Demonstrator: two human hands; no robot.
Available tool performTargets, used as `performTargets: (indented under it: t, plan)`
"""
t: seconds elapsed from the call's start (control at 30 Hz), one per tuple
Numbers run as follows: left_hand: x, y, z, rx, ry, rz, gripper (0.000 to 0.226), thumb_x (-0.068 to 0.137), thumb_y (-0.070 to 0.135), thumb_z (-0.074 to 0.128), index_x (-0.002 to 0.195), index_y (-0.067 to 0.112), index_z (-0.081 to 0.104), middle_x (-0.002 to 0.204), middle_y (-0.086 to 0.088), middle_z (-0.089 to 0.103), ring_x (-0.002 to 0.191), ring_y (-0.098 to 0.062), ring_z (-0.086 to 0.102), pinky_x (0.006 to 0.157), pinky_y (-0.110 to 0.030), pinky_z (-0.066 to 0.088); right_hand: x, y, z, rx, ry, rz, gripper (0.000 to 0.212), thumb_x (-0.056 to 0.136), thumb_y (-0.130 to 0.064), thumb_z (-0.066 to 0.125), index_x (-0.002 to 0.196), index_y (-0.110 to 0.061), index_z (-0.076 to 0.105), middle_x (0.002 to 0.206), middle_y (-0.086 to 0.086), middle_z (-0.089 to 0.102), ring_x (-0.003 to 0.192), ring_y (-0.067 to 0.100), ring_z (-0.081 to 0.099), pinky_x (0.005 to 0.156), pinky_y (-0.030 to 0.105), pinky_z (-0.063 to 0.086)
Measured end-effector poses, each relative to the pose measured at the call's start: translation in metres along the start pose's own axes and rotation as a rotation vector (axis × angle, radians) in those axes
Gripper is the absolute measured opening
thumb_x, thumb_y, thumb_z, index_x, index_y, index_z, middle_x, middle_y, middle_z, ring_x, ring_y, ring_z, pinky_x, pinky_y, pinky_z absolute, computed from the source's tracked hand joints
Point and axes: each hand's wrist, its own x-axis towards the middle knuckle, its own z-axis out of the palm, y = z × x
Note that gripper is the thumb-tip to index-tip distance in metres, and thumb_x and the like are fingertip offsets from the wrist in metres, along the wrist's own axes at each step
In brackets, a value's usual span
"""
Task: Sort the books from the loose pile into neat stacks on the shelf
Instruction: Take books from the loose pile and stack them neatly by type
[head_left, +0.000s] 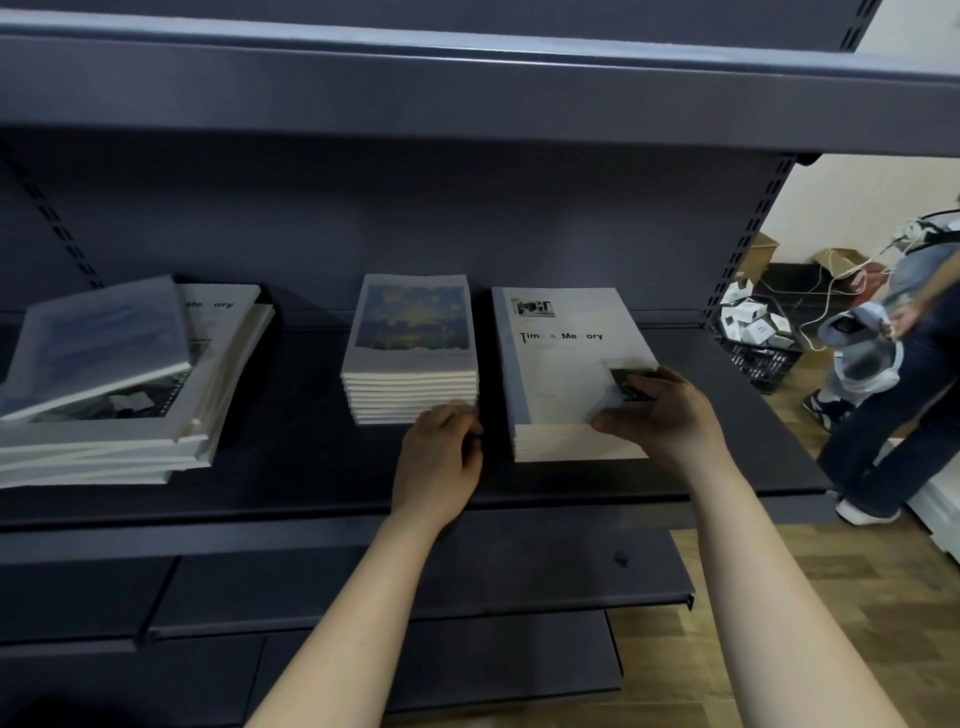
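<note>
Both hands work at the near edge of the dark shelf (311, 467), mid-frame. At far left lies the loose pile (119, 395): thin softcovers of two sizes heaped askew, the upper ones tilted and overhanging. They look light but floppy, with smooth covers that probably slide on each other, so I would take one by its long edges or under the spine, not by a corner.

At centre stands the small-format stack (410, 364), squared up, with a blue and yellow cover on top. My left hand (439, 457) has its fingers curled and its knuckles against the stack's near right corner. I cannot tell whether it pinches anything.

Just to the right, apart by a narrow gap, is the Time & Memory stack (571, 447), larger in format and only a few books high. My right hand (660, 410) grips the near right corner of the top copy (561, 364), fingers bent over the cover, thumb at the near edge. A flat push on the edges should align it without creasing it.

At far right another person (904, 364) stands beside a crate of small boxes (753, 332).
</note>
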Motion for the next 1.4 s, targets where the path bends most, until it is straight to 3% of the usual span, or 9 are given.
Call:
performTargets:
  t: [0.17, 0.47, 0.67, 0.77, 0.93, 1.07, 1.2, 1.33, 1.4]
  plan:
    - [0.002, 0.002, 0.0, 0.011, 0.006, 0.001, 0.02, 0.09, 0.019, 0.055, 0.108, 0.019, 0.063, 0.121, 0.003, 0.055, 0.115, -0.015, 0.047, 0.098, -0.031, 0.039, 0.003, 0.003, 0.001, 0.036, 0.024, -0.022, 0.07, 0.059, -0.036, 0.088, 0.121, -0.011, 0.065, 0.124, -0.001, 0.056, 0.115, 0.022, 0.053, 0.088, 0.026, 0.039]
    - [0.0, 0.003, 0.0, 0.028, 0.009, 0.002, 0.02, 0.09, 0.02, 0.054, 0.108, 0.02, 0.063, 0.121, 0.004, 0.053, 0.113, -0.013, 0.046, 0.097, -0.029, 0.039, 0.0, 0.004, 0.0, -0.009, 0.023, -0.024, 0.066, 0.06, -0.041, 0.085, 0.117, -0.012, 0.069, 0.122, -0.003, 0.059, 0.112, 0.019, 0.056, 0.085, 0.023, 0.039]
    - [-0.001, 0.004, -0.003, 0.016, 0.002, 0.009, 0.019, 0.091, 0.018, 0.054, 0.108, 0.019, 0.063, 0.121, 0.004, 0.054, 0.113, -0.014, 0.046, 0.096, -0.028, 0.037, -0.002, 0.003, 0.001, -0.015, 0.02, -0.006, 0.08, 0.052, -0.062, 0.076, 0.116, -0.015, 0.069, 0.126, -0.002, 0.057, 0.119, 0.027, 0.05, 0.101, 0.041, 0.042]
    - [-0.002, 0.003, -0.007, -0.045, -0.026, 0.008, 0.019, 0.092, 0.017, 0.053, 0.108, 0.019, 0.063, 0.119, 0.005, 0.055, 0.111, -0.014, 0.048, 0.094, -0.028, 0.04, -0.004, -0.006, 0.0, -0.109, 0.002, -0.046, 0.05, 0.062, -0.051, 0.077, 0.096, -0.014, 0.075, 0.109, 0.006, 0.067, 0.116, 0.033, 0.049, 0.094, 0.034, 0.036]
    - [-0.011, -0.006, -0.024, -0.131, 0.059, -0.015, 0.019, 0.09, 0.013, 0.053, 0.104, 0.021, 0.064, 0.101, 0.009, 0.059, 0.091, -0.008, 0.055, 0.076, -0.021, 0.046, -0.011, -0.027, 0.004, -0.087, -0.06, -0.043, 0.027, 0.08, -0.03, 0.071, 0.105, -0.019, 0.072, 0.106, 0.0, 0.07, 0.103, 0.02, 0.06, 0.08, 0.026, 0.043]
    - [-0.012, -0.019, -0.048, -0.116, 0.151, 0.008, 0.016, 0.088, 0.01, 0.056, 0.099, 0.017, 0.066, 0.095, 0.005, 0.061, 0.086, -0.012, 0.058, 0.072, -0.026, 0.048, -0.026, -0.053, 0.023, 0.036, -0.066, -0.186, 0.018, 0.085, -0.016, 0.066, 0.103, -0.017, 0.072, 0.097, -0.001, 0.07, 0.076, -0.002, 0.057, 0.065, 0.001, 0.036]
    - [-0.014, -0.037, -0.078, -0.094, 0.234, 0.006, 0.014, 0.087, 0.008, 0.059, 0.096, 0.015, 0.067, 0.096, 0.001, 0.064, 0.087, -0.011, 0.058, 0.072, -0.017, 0.04, -0.042, -0.084, 0.051, 0.123, -0.053, -0.294, 0.015, 0.086, -0.015, 0.065, 0.099, -0.019, 0.071, 0.097, -0.003, 0.068, 0.084, 0.008, 0.062, 0.073, 0.011, 0.043]
    - [-0.016, -0.059, -0.111, -0.01, 0.321, -0.005, 0.014, 0.086, 0.007, 0.06, 0.096, 0.012, 0.067, 0.096, -0.003, 0.063, 0.088, -0.019, 0.059, 0.072, -0.022, 0.041, -0.052, -0.11, 0.078, 0.115, -0.069, -0.388, 0.017, 0.087, -0.016, 0.065, 0.102, -0.018, 0.071, 0.092, -0.008, 0.065, 0.084, 0.006, 0.059, 0.072, 0.001, 0.036]
    - [-0.017, -0.07, -0.126, 0.033, 0.371, -0.035, 0.015, 0.086, 0.006, 0.059, 0.097, 0.01, 0.068, 0.097, -0.005, 0.063, 0.088, -0.021, 0.059, 0.073, -0.021, 0.039, -0.056, -0.12, 0.09, 0.124, -0.107, -0.386, 0.017, 0.087, -0.016, 0.065, 0.103, -0.018, 0.071, 0.094, -0.006, 0.066, 0.09, 0.008, 0.061, 0.078, 0.011, 0.041]
